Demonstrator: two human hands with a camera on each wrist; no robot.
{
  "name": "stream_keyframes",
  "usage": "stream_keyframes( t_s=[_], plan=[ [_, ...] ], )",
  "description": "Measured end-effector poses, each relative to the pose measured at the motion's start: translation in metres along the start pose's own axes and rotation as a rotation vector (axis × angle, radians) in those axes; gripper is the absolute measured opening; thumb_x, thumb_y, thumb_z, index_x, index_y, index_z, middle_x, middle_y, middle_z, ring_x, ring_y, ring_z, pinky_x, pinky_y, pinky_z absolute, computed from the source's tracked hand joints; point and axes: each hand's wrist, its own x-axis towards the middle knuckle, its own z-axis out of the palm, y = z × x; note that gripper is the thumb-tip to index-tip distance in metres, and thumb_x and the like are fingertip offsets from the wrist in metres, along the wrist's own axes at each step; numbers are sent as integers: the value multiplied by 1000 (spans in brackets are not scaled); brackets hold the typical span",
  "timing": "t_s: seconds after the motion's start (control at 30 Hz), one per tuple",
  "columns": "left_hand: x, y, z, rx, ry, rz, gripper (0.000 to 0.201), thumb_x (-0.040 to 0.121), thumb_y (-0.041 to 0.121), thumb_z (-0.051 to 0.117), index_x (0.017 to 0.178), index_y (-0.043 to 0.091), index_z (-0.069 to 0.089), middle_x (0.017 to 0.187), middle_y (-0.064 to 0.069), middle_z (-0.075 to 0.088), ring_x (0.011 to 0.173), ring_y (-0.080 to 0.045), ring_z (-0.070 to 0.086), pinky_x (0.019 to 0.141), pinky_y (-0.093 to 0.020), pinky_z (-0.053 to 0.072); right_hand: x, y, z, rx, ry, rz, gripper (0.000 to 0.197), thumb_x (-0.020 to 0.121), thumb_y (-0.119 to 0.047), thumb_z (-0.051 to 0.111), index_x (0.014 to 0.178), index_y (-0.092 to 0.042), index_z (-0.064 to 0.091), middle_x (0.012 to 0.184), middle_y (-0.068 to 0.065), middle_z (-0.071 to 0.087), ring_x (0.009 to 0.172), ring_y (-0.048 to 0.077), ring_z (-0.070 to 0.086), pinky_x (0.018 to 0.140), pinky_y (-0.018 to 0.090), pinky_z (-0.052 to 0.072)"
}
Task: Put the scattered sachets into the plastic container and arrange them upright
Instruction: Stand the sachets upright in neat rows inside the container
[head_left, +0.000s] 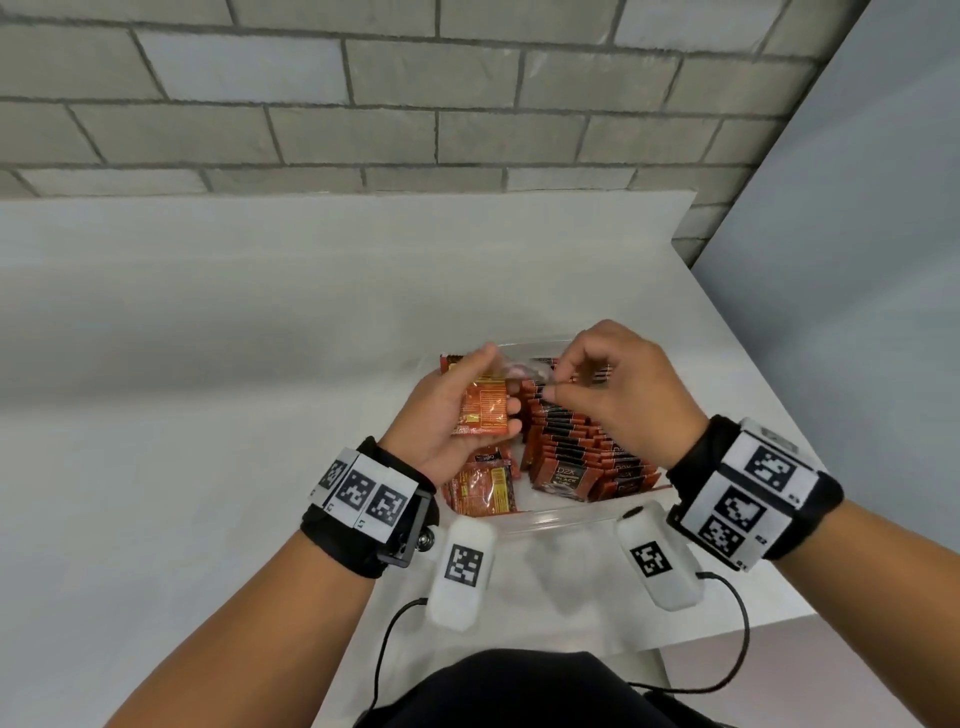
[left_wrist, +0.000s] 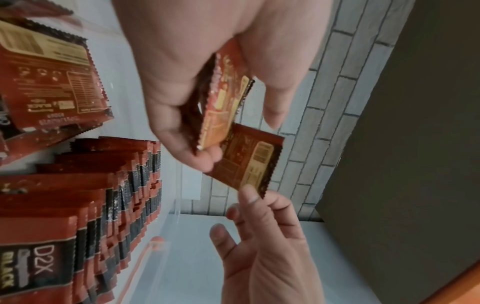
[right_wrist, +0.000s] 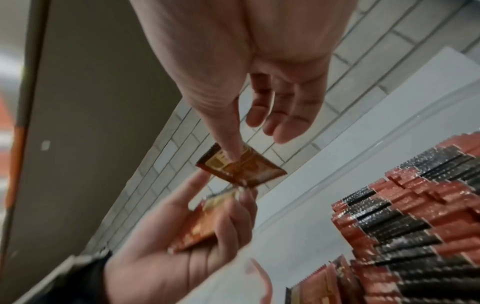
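The left hand (head_left: 457, 415) sits in the middle of the head view, fingers curled around a small stack of orange sachets (head_left: 480, 410). Just to its right, the right hand (head_left: 618, 384) pinches one single sachet (left_wrist: 250, 160) between thumb and finger, pulling it off the stack. Both hands are above the clear plastic container (head_left: 550, 517), which sits low in the middle on the white table (head_left: 208, 364). Inside it, a long row of upright sachets (head_left: 571, 447) fills the right side. A few flat sachets (head_left: 483, 488) lie on the left side.

To do this step well, I think the single sachet should go down on its edge at the far end of the row, facing the same way as the others. Push it close so it does not tip. The left hand should keep the stack tight so none slip out.
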Motion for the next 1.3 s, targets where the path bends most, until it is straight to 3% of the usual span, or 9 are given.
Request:
stream_keyframes(
  t_s=[0.13,0.3,0.43,0.57,0.67,0.87,1.0,1.13,1.3],
  plan=[
    [1,-2,2,48,40,68,16,87,0,60,101,1,66,93,-17,71,78,-26,69,62,-34,58,-5,2,5,-69,-231,7,24,69,-20,83,79,-30,64,90,-7,51,85,8,51,78,25,41],
    [3,-3,-1,122,25,90,28,86,1,64,114,3,63,100,-16,71,83,-26,70,63,-33,58,4,1,-5,-143,-103,12,40,81,-34,71,120,-28,61,109,-9,50,96,6,50,80,19,40],
    [3,-3,1,132,-20,96,20,85,1,64,101,12,66,93,-10,72,81,-24,70,62,-32,57,17,3,-6,-172,-143,109,38,90,-26,62,127,-24,57,109,-6,62,91,7,57,82,18,41],
    [4,-3,-1,150,-19,100,19,86,6,64,104,11,65,93,-11,72,80,-24,70,64,-34,56,24,-1,-13,-94,-259,175,25,89,-21,64,113,-23,67,93,-5,68,85,12,63,78,25,49],
    [7,-1,-9,49,51,83,24,88,19,63,110,9,57,86,-9,67,67,-19,64,59,-32,53,19,-3,-23,-87,-316,225,11,86,-18,68,95,-24,68,86,-2,70,81,17,66,76,31,52],
    [10,-3,-22,-31,73,65,11,93,17,58,101,11,55,78,-7,63,61,-17,58,56,-32,49,-18,10,-8,-457,-459,224,18,83,-15,67,76,-29,58,68,-14,61,64,-1,54,88,28,34],
    [10,-3,-23,-32,44,61,13,94,16,57,104,10,55,78,-7,63,60,-16,58,55,-31,48,-26,20,-1,-576,-511,210,8,80,-14,69,78,-19,65,78,-11,61,75,8,58,83,28,38],
    [11,-2,-23,-21,26,49,22,93,16,58,113,7,54,78,-8,64,61,-17,58,57,-32,48,-20,30,4,-646,-539,183,11,79,-15,72,73,-19,65,77,-18,47,74,8,51,61,12,34],
    [11,-1,-24,-13,18,29,24,93,16,58,115,7,54,78,-8,64,62,-18,59,57,-32,49,-17,33,13,-809,-592,145,20,81,-22,69,68,-25,54,79,-12,49,78,12,52,63,21,33]
  ],
)
